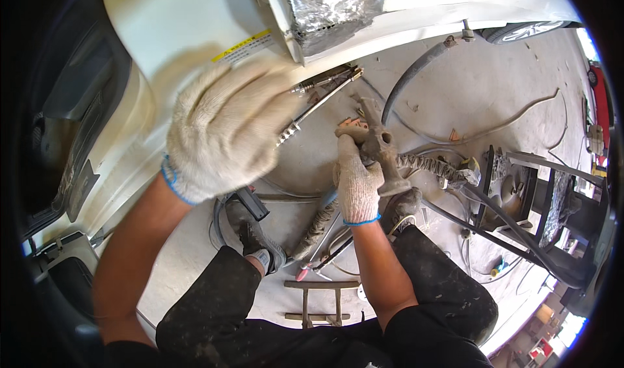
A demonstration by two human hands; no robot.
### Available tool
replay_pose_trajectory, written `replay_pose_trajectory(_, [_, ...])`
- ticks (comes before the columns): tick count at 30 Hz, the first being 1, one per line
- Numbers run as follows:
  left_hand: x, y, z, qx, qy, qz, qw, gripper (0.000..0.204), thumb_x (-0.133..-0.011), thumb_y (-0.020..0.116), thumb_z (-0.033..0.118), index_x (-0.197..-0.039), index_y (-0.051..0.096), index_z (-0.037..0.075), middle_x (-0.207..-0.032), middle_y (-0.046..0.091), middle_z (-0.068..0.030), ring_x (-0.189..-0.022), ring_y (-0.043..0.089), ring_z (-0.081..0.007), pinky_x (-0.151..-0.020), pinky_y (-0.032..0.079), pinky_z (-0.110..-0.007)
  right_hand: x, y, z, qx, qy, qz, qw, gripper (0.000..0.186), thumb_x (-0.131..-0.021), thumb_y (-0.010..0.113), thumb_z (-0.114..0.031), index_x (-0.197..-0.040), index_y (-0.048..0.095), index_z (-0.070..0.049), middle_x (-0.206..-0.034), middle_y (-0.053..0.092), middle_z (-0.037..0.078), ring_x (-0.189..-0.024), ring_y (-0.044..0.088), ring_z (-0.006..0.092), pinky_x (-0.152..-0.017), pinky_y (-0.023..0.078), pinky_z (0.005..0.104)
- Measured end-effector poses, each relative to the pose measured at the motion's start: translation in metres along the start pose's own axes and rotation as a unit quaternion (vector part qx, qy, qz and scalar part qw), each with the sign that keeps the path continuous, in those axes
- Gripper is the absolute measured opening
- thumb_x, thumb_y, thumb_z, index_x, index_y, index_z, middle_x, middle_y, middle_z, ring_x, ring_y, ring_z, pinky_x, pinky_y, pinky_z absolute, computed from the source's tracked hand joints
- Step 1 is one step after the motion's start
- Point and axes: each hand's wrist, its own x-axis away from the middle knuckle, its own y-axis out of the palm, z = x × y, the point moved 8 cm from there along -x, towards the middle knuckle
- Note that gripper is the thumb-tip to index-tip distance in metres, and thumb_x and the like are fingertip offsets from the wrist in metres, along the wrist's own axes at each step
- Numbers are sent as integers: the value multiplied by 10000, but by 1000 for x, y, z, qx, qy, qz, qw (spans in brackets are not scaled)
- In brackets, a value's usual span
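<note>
Concrete floor [481,85] runs out from beneath the white car body [162,17]. Well back from that body I see a ladder-like frame [322,285]. Nearer the body, the gloved right hand [359,186] is closed round a grimy grey metal tool [388,152], likely to bear its weight. The blurred left hand [227,124] hovers before the body, perhaps for balance; I can't tell whether it grasps anything. Farthest, past the body's edge, a wheel [525,32] shows.
</note>
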Motion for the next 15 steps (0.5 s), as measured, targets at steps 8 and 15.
replay_pose_trajectory(8, [-109, 13, -33, -363, 216, 81, 903, 659, -815, 723, 244, -1400, 482, 59, -1389, 521, -104, -1227, 525, -249, -1091, 410, -391, 6, 47, 10, -111, 81, -76, 988, 90, -926, 621, -160, -967, 668, -95, -590, 489, -39, -430, 405, 61, -405, 308, 239])
replay_pose_trajectory(15, [-82, -3, -24, -158, 94, -194, 964, 817, -665, 824, 190, -1412, 499, 121, -1472, 464, -14, -1391, 385, -196, -1139, 348, -347, -6, 11, 31, -33, 97, -4, 995, 118, -899, 611, -65, -995, 679, -58, -744, 578, -41, -700, 534, 47, -638, 442, 240])
